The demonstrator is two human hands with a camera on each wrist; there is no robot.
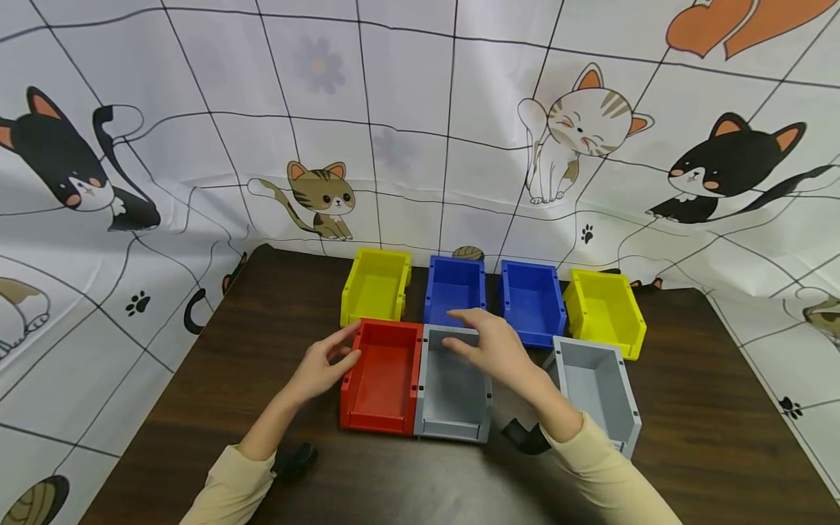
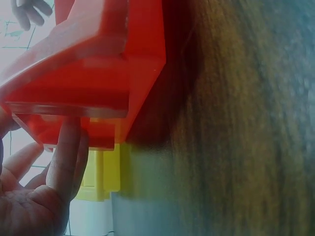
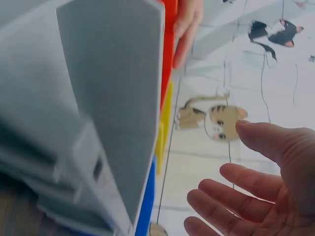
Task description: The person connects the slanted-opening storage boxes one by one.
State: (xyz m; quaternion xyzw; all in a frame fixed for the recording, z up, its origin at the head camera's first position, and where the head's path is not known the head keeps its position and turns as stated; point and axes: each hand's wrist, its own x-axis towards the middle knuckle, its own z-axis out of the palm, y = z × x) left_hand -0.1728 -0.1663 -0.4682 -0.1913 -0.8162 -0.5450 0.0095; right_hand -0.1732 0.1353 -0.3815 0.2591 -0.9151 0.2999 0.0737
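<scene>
A red bin (image 1: 383,375) and a grey bin (image 1: 453,390) stand side by side at the front of the group. My left hand (image 1: 316,373) is at the red bin's left wall, fingertips right at its rim and back corner. Seen from the left wrist, the left hand's fingers (image 2: 66,157) stretch along the red bin (image 2: 142,54). Above the grey bin, my right hand (image 1: 502,350) hovers with thumb and fingers spread and nothing between them. The right wrist view shows that hand (image 3: 266,187) apart from the grey bin (image 3: 113,78).
Behind stand a yellow bin (image 1: 375,288), two blue bins (image 1: 456,288) and another yellow bin (image 1: 604,310). A second grey bin (image 1: 597,386) sits angled beside my right forearm. The dark wooden table (image 1: 262,313) meets a cat-print curtain (image 1: 407,160).
</scene>
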